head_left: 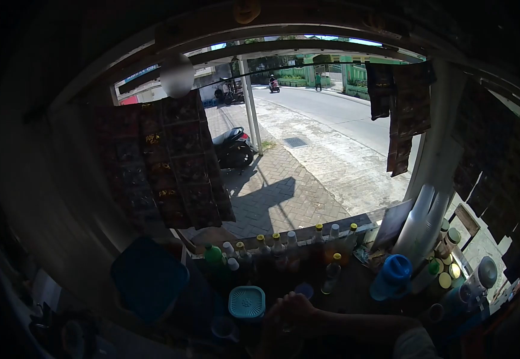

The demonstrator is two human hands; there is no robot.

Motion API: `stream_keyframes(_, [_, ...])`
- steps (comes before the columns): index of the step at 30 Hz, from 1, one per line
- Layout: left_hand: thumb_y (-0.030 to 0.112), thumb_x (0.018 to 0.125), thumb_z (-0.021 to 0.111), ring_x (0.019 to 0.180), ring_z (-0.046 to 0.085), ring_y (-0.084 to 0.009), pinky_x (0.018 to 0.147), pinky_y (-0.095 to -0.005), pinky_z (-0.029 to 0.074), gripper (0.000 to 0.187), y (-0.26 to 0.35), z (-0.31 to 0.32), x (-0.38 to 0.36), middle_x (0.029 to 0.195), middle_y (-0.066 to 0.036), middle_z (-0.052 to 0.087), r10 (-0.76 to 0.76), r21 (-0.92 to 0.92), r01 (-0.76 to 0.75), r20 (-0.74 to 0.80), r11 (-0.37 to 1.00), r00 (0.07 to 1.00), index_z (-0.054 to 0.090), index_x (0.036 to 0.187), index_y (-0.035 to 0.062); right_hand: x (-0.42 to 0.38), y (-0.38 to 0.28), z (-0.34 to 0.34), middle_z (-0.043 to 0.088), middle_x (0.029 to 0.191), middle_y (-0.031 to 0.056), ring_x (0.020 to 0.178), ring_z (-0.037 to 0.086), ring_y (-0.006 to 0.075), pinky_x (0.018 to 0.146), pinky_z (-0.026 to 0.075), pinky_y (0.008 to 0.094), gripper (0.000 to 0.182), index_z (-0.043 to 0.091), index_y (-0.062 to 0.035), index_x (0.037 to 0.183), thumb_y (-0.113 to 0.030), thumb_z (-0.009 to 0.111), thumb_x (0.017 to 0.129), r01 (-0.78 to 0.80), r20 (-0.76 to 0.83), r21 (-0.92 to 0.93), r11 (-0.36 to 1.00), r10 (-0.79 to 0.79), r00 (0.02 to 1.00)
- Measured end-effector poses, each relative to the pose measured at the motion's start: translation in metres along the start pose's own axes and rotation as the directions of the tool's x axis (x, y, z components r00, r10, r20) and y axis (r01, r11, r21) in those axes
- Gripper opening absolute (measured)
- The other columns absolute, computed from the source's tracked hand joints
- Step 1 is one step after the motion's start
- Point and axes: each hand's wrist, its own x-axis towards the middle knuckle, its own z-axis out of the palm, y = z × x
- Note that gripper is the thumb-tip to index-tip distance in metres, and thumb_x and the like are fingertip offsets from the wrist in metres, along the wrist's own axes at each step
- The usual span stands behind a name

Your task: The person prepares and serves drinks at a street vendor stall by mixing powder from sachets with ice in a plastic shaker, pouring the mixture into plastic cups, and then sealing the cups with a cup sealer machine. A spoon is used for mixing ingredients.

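Both of my hands are close together at the bottom centre, in deep shade. My right hand (299,305) has its fingers bent together over my left hand (275,316), whose fingers are too dark to make out. Anything between the hands is hidden. Just left of them sits a light teal container with a ribbed lid (247,301). A small purplish round thing (304,291) lies right behind my right hand. Farther back stands a small clear bottle with a yellow cap (331,275).
Bottles (276,245) line the counter's back edge. A blue jug (393,276), stacked clear cups (418,224) and jars (448,245) stand right; a large blue-lidded container (150,278) stands left. Sachet strips (164,161) hang above. Outside are a parked scooter (234,148) and a road.
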Motion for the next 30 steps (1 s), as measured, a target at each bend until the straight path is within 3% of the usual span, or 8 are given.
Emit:
stream_keyframes(2, [0.02,0.072,0.076,0.114,0.053,-0.0291,0.096,-0.0396,0.044,0.069,0.016,0.005,0.003,0.119,-0.016,0.052,-0.22,-0.356,0.145,-0.181,0.923,0.959,0.043,0.129,0.0025,0.002,0.0,0.0,0.065,0.076,0.0081,0.071,0.067,0.023,0.059,0.052,0.0351,0.023,0.064,-0.0059,0.082,-0.028,0.061,0.077,-0.13,0.127,0.171,0.977,0.109,0.986])
stream_keyframes(6, [0.021,0.075,0.074,0.114,0.053,-0.0276,0.096,-0.0396,0.045,0.069,0.013,0.015,-0.008,0.119,-0.015,0.054,-0.36,-0.464,0.261,-0.139,0.846,0.923,0.04,0.133,0.0029,0.004,-0.005,-0.008,0.067,0.072,0.0075,0.07,0.069,0.0249,0.061,0.054,0.0362,0.021,0.065,-0.0052,0.079,-0.026,0.063,0.075,-0.205,0.2,0.267,0.942,0.154,0.968])
stream_keyframes(10, [0.023,0.076,0.073,0.111,0.055,-0.0294,0.091,-0.0391,0.048,0.064,-0.003,0.013,-0.006,0.116,-0.016,0.056,-0.108,-0.375,0.005,-0.255,0.927,0.961,0.045,0.13,0.0041,0.002,0.0,-0.016,0.063,0.086,0.009,0.081,0.063,0.0235,0.063,0.05,0.0336,0.036,0.063,-0.0031,0.091,-0.032,0.068,0.071,-0.068,0.174,0.1,0.993,0.05,0.983])
stream_keyframes(15, [0.022,0.076,0.074,0.112,0.055,-0.03,0.09,-0.0383,0.048,0.059,-0.014,-0.004,-0.008,0.117,-0.016,0.056,0.118,-0.066,-0.125,-0.089,0.99,0.989,0.049,0.127,0.0043,-0.01,0.014,-0.036,0.058,0.096,0.0097,0.091,0.057,0.0224,0.069,0.045,0.0317,0.05,0.058,-0.0008,0.096,-0.038,0.071,0.065,0.151,0.143,0.145,0.978,-0.171,0.975])
stream_keyframes(18, [0.021,0.076,0.074,0.112,0.055,-0.0304,0.089,-0.0378,0.048,0.057,-0.014,-0.013,-0.006,0.117,-0.016,0.056,0.221,0.101,-0.224,0.041,0.969,0.975,0.052,0.125,0.0044,-0.011,0.013,0.008,0.059,0.092,0.0085,0.088,0.058,0.0216,0.069,0.045,0.0314,0.048,0.057,0.0001,0.099,-0.031,0.071,0.065,0.106,0.074,0.094,0.99,-0.113,0.991])
stream_keyframes(19, [0.021,0.079,0.071,0.11,0.057,-0.0305,0.087,-0.0366,0.048,0.045,0.021,-0.03,0.006,0.115,-0.017,0.058,-0.092,-0.31,0.116,0.09,0.944,0.992,0.057,0.118,0.0032,-0.013,0.014,-0.001,0.059,0.089,0.0089,0.083,0.059,0.0223,0.069,0.046,0.0313,0.043,0.056,0.0003,0.099,-0.025,0.07,0.067,0.106,0.059,0.142,0.984,-0.115,0.992])
stream_keyframes(22, [0.023,0.086,0.066,0.109,0.059,-0.028,0.088,-0.0358,0.048,0.041,0.018,-0.02,0.001,0.114,-0.017,0.06,-0.4,-0.496,0.376,0.063,0.783,0.914,0.056,0.118,0.0014,-0.011,0.013,-0.006,0.059,0.087,0.01,0.079,0.06,0.0247,0.066,0.046,0.0334,0.04,0.056,0.0005,0.098,-0.022,0.069,0.067,0.056,0.138,0.284,0.957,-0.099,0.986])
stream_keyframes(30, [0.026,0.092,0.059,0.103,0.061,-0.0237,0.083,-0.0336,0.049,0.037,0.041,0.002,-0.005,0.111,-0.015,0.062,-0.449,-0.531,0.246,-0.294,0.811,0.844,0.056,0.117,-0.0025,-0.006,-0.001,0.005,0.057,0.08,0.0094,0.068,0.063,0.0246,0.054,0.048,0.036,0.03,0.058,-0.0063,0.097,-0.016,0.065,0.07,-0.051,0.197,0.321,0.946,-0.014,0.98])
